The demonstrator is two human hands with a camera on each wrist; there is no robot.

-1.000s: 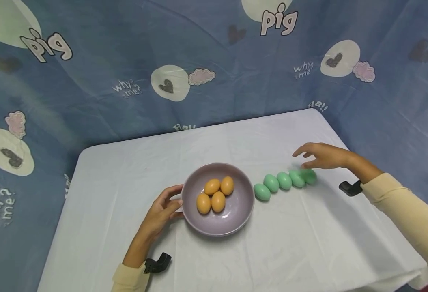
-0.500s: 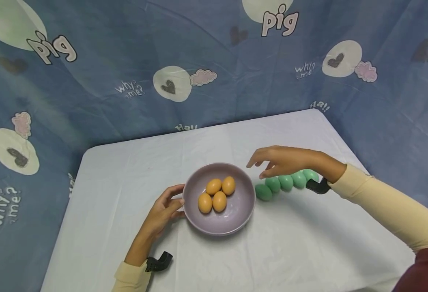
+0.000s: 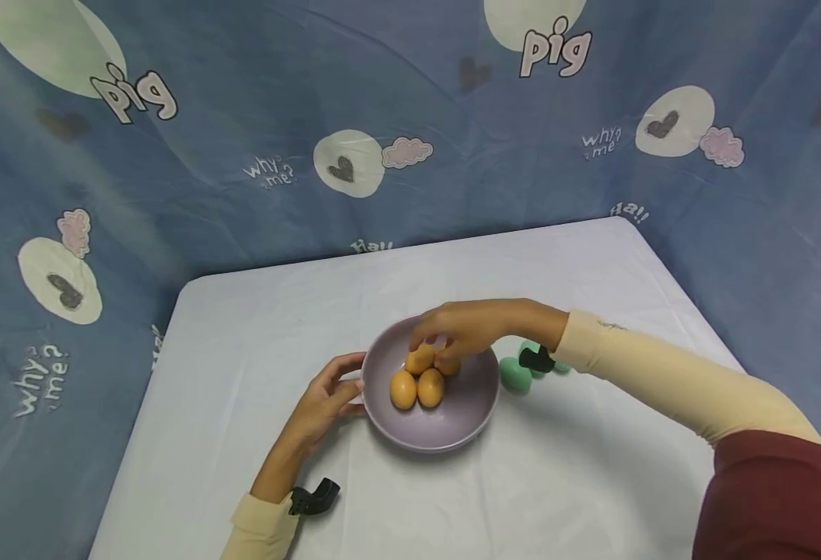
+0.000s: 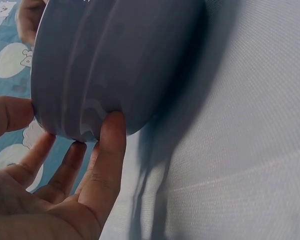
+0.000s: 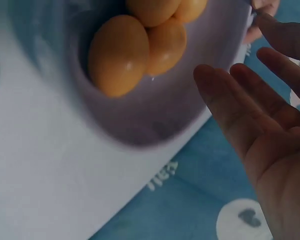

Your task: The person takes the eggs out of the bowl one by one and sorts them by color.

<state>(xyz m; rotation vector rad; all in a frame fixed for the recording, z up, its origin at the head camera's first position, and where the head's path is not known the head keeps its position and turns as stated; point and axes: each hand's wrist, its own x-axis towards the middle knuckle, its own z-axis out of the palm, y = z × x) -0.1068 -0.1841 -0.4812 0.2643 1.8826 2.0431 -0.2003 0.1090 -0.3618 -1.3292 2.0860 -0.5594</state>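
A mauve bowl [image 3: 427,435] on the white-covered table holds several orange eggs [image 3: 430,388]. My left hand [image 3: 324,395] is at its left side; the left wrist view shows spread fingertips touching the bowl's outer wall [image 4: 115,60] and the thumb at the rim. My right hand [image 3: 468,325] hangs over the bowl's far right part, overlapping the two back eggs in the head view. From the right wrist, its fingers [image 5: 225,100] look extended and apart from the orange eggs [image 5: 118,56], with nothing between them. Just right of the bowl lie green eggs [image 3: 515,375], partly hidden by the right wrist.
A white cloth [image 3: 277,311] covers the table. Behind it and along both sides hangs a blue printed curtain [image 3: 298,85]. Each wrist wears a black camera mount [image 3: 315,496]. The right sleeve [image 3: 655,381] reaches across the table's right side.
My right hand has moved left from above the far end of the green egg row to over the bowl. My left hand has stayed at the bowl. The head view has shifted slightly.
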